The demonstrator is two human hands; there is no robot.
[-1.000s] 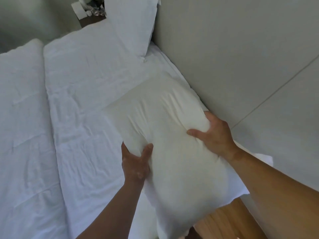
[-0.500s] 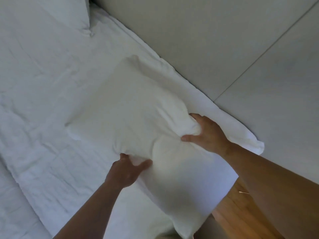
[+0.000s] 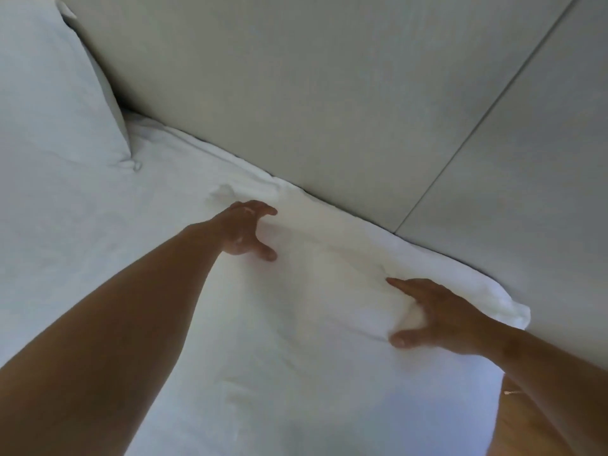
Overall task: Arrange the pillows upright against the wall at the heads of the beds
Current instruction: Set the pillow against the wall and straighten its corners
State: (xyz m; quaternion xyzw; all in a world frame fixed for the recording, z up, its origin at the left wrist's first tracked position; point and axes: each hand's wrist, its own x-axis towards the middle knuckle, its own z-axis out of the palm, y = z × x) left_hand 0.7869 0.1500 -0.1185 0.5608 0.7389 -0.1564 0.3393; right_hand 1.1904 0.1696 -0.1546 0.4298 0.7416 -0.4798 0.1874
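I have both hands on the near pillow (image 3: 329, 291), which lies in the lower middle of the frame with its far edge touching the wall (image 3: 329, 110). My left hand (image 3: 245, 230) is spread like a claw, thumb and fingers apart, and its fingertips press on the upper left corner of this pillow; I think it is only steadying the corner, not pinching it. My right hand (image 3: 434, 319) is half closed, and a small bunch of the white cover sits between its thumb and fingers, near the right end of the pillow. I hold it in this way because the filling is soft and the cover slips, so a bunch of cloth gives a firmer hold.

The pillow seems to lean or lie against the wall, but I cannot tell how upright it is, since white is on white. At the upper left of the frame the second pillow (image 3: 49, 93) already stands up against the wall on the bed (image 3: 82, 209). In my judgement the near one has yet to be raised and pushed back flat to the wall.
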